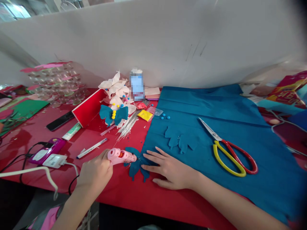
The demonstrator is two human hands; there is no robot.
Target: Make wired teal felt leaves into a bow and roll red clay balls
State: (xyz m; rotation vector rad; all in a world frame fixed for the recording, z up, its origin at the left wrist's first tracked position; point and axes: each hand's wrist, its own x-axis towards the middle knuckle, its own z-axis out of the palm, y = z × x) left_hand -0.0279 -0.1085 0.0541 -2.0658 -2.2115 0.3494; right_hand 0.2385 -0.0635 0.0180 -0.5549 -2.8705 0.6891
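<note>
My left hand [96,172] is closed round a pink glue gun [121,156], whose nozzle points right at a small teal felt cut-out [134,166] lying on the red table [124,191]. My right hand [168,167] lies flat with fingers spread, its fingertips pressing on that felt piece at the edge of a large teal felt sheet [240,127]. Another teal felt shape [179,139] lies on the sheet just beyond my right hand.
Scissors [230,153] with yellow and red handles rest on the sheet at right. Behind are a teal bow with yellow beads [114,115], a bundle of wires [127,126], a red box [87,107], a pen [92,148], a phone [59,120] and chargers with cables [48,155].
</note>
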